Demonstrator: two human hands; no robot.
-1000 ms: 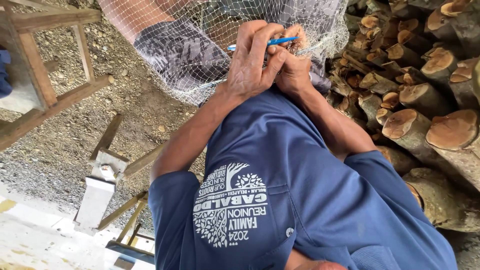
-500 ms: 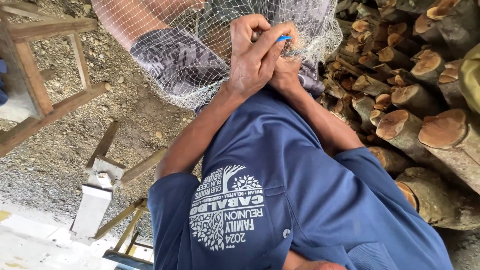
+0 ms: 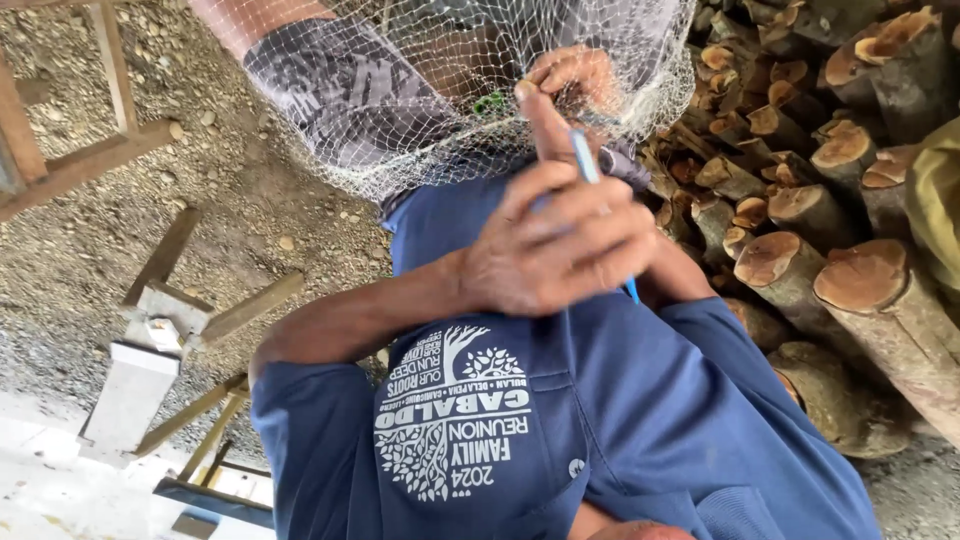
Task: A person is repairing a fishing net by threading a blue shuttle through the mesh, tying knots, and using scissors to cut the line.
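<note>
Gravel point(image 3: 90, 230) covers the ground, grey and pebbly, from nine o'clock up to eleven. Only one view here, from your head looking down. Your left hand point(image 3: 560, 250) sits dead centre over your blue shirt point(image 3: 640, 420), fingers curled together and clamped on a slim blue netting needle point(image 3: 585, 160), the forefinger stretched up along it toward twelve. Your right hand point(image 3: 580, 75) lies at twelve o'clock, behind the mesh; its fingers look bunched on the fishing net point(image 3: 400, 120), though the mesh blurs the grip, so you cannot tell exactly how they close. The net is pale and fine, draped from eleven to one o'clock over your knee in grey patterned shorts point(image 3: 340, 95), its lower edge hanging just above the shirt. The needle's tip reaches up toward the net beside the right hand.

Stacked cut logs point(image 3: 830, 230), bark on and orange at the sawn ends, fill two to four o'clock. Wooden frame pieces point(image 3: 60, 170) stand at ten. A small wooden stool point(image 3: 150, 350) rests at eight, near pale concrete point(image 3: 60, 500) at seven.
</note>
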